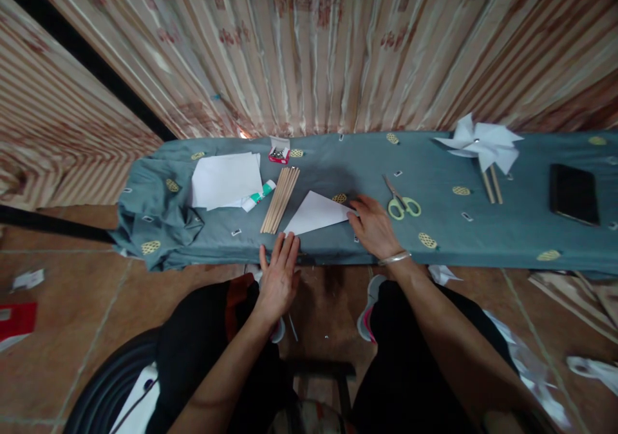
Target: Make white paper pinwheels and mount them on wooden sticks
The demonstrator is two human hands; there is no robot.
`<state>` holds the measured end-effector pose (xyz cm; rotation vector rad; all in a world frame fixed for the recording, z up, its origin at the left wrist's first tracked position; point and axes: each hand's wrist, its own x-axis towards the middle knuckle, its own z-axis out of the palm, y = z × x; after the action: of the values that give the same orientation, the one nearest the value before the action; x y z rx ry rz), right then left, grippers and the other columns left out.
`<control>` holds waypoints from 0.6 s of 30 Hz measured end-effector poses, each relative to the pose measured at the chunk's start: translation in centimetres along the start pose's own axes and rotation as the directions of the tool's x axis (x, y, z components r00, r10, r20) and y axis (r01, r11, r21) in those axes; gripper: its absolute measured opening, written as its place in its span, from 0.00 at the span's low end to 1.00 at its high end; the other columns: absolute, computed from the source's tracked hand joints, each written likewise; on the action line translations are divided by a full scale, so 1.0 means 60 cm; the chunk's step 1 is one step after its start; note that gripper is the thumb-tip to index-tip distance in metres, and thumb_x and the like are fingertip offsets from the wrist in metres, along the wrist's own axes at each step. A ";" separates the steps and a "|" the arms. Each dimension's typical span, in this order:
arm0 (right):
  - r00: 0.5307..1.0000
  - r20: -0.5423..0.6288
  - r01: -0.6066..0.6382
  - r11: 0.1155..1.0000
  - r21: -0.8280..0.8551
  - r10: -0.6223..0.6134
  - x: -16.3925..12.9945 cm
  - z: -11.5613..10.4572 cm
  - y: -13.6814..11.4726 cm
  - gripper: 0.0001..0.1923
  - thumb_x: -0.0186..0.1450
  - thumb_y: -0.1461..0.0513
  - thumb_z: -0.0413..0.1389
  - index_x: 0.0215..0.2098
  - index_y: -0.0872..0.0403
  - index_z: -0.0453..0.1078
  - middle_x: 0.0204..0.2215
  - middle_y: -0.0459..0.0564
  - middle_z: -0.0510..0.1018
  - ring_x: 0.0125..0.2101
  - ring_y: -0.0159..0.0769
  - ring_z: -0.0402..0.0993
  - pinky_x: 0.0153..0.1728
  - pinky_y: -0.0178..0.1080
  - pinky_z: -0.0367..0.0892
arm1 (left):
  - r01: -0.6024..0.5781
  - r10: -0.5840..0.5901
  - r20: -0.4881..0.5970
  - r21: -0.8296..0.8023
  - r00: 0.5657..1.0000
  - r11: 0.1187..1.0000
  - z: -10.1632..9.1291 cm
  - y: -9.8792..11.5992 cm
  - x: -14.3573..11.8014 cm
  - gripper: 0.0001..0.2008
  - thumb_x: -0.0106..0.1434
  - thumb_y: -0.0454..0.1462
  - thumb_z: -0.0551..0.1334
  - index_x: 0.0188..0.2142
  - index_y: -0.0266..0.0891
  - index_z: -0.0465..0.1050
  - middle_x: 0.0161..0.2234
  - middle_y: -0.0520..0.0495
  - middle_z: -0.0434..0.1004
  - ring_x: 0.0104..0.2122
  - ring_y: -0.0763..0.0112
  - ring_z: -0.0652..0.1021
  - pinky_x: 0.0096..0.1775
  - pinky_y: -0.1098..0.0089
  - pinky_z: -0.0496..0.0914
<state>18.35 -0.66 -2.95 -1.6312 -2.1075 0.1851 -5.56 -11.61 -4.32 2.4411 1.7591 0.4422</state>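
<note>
Pressing flat, open-fingered, both the left hand (279,278) and right hand (374,225) touch folded paper (316,214).

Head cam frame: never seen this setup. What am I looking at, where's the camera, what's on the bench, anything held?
There is no machine here: a seated person works with two bare hands, and the single camera sits on their head, looking forward and down. The wide lens bends the curtain behind.

The left hand lies flat at the near corner of a folded white paper triangle; the right hand presses on its other corner. Neither hand grips anything.

On the narrow bench's blue-grey cloth lie a stack of white paper, a glue tube, wooden sticks, a small box of pins, green-handled scissors, finished paper pinwheels and a dark phone.
</note>
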 end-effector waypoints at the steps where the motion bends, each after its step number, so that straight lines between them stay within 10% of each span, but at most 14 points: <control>1: 1.000 0.009 0.011 1.000 0.011 -0.011 0.002 0.001 0.000 0.18 0.68 0.59 0.48 0.50 0.60 0.73 0.55 0.64 0.72 0.57 0.53 0.67 0.55 0.54 0.64 | 0.005 -0.005 0.002 -0.001 1.000 1.000 0.000 0.000 0.000 0.39 0.61 0.28 0.53 0.69 0.37 0.40 0.68 0.33 0.52 0.68 0.51 0.51 0.63 0.37 0.42; 18: 0.938 -0.134 -0.219 0.847 0.484 0.319 0.020 -0.028 0.040 0.10 0.58 0.57 0.58 0.32 0.54 0.78 0.37 0.53 0.84 0.33 0.41 0.79 0.39 0.43 0.72 | 0.023 -0.027 -0.073 -0.055 0.997 0.998 0.011 0.014 0.005 0.36 0.65 0.32 0.55 0.69 0.39 0.40 0.68 0.31 0.51 0.69 0.47 0.48 0.61 0.33 0.42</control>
<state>20.95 0.89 -2.07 -1.5604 -1.5155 0.5410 -4.51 -11.52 -4.69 2.3928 1.7787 0.5768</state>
